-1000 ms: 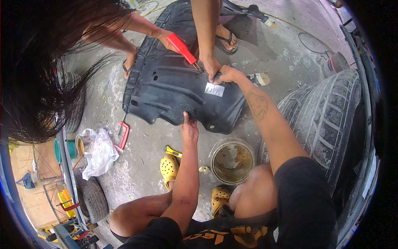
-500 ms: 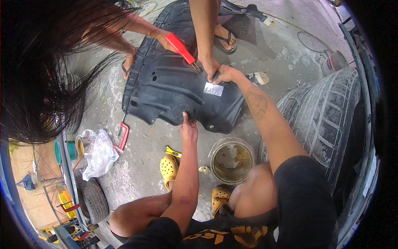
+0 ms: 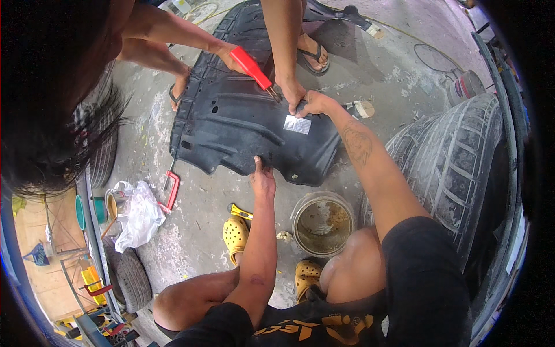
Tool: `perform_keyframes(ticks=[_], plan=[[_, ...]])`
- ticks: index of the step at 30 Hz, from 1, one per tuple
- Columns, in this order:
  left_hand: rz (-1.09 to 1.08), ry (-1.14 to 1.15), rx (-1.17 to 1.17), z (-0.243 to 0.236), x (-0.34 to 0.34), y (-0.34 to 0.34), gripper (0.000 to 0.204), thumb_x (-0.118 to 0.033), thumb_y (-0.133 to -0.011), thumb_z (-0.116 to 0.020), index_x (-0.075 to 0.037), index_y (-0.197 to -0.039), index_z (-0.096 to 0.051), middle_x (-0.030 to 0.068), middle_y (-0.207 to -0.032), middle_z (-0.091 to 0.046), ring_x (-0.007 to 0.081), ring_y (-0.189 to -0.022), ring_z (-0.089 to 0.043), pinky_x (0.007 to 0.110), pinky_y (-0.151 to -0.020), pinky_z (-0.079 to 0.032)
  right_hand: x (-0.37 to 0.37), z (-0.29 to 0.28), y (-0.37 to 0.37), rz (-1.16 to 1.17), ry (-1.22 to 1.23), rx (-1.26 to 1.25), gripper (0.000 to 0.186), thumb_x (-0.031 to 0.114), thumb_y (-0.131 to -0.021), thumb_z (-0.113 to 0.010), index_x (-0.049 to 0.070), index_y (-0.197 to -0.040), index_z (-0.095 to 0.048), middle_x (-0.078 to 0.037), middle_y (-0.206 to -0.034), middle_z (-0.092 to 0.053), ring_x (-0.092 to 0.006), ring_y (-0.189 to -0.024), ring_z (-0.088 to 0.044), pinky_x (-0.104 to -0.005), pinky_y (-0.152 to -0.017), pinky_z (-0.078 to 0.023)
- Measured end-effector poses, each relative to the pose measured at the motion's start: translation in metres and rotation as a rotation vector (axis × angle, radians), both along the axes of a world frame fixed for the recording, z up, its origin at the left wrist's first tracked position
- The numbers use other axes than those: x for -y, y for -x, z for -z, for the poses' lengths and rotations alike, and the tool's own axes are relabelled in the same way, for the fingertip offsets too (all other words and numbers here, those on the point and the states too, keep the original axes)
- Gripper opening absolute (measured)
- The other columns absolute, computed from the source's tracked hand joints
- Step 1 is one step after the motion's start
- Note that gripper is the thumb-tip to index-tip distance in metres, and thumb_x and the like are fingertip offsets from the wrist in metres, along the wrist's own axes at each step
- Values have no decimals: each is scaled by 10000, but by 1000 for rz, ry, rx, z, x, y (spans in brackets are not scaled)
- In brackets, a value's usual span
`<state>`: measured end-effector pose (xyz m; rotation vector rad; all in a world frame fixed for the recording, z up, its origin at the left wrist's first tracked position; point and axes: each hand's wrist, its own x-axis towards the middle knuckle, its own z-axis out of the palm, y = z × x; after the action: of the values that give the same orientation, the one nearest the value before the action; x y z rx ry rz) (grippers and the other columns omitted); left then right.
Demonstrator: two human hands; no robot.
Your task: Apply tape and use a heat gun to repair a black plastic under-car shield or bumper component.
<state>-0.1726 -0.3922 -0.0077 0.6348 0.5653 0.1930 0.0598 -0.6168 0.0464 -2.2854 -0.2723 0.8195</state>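
Note:
A large black plastic underbody panel (image 3: 231,136) lies across the middle of the floor. My left hand (image 3: 263,179) grips its near edge, thumb on top and fingers underneath. At the panel's right side my right hand (image 3: 315,103) is closed on its edge, above a silver label (image 3: 297,124); the fingertips are partly hidden. A co-worker's hand (image 3: 293,92) presses against the same spot, touching mine. The co-worker's other hand (image 3: 230,56) holds a red tool (image 3: 251,68) with two metal prongs, whose tips point at the panel just left of our hands.
Between my knees and the panel stands a round bucket (image 3: 322,224). A yellow cutter knife (image 3: 240,211) lies by my left shoe. A red clamp (image 3: 173,191) and a white plastic bag (image 3: 140,214) are at left. Large tyres (image 3: 451,156) stand at right. The co-worker's hair covers the upper left.
The co-worker's head and hair have shifted at the upper left, showing more of their arm. My hands, the panel and the red tool stay almost still.

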Motion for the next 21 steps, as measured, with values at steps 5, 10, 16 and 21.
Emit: perform_keyframes(ticks=[5, 10, 16, 21], plan=[[-12, -2, 2, 3, -4, 2, 407, -187, -936, -648, -77, -1287, -475, 84, -1236, -601, 241, -1115, -593, 408, -976, -463, -4, -9, 7, 31, 22, 7, 635, 282, -590, -873, 5, -1121, -662, -126, -958, -708, -212, -886, -654, -315, -819, -482], [-19, -16, 4, 3, -1, 4, 410, -182, -934, -651, -86, -1292, -473, 77, -1230, -603, 242, -1108, -592, 408, -965, -469, 1, 1, 8, 20, -1, 79, 645, 300, -582, -878, 1, -1111, -662, -128, -922, -706, -220, -850, -655, -321, -796, -486], [-31, 4, 12, 3, -6, 0, 404, -180, -934, -650, -82, -1286, -478, 82, -1231, -604, 234, -1096, -600, 398, -946, -484, -7, -28, 12, 14, -15, 65, 657, 314, -579, -879, -10, -1106, -659, -142, -923, -702, -226, -853, -656, -323, -800, -485], [-24, -6, 18, 3, -3, -1, 362, -170, -938, -644, -71, -1259, -509, 85, -1219, -614, 225, -1072, -613, 376, -922, -501, -2, -27, 11, -7, 7, 25, 659, 329, -585, -875, -22, -1099, -658, -150, -918, -699, -234, -844, -657, -326, -789, -489]])
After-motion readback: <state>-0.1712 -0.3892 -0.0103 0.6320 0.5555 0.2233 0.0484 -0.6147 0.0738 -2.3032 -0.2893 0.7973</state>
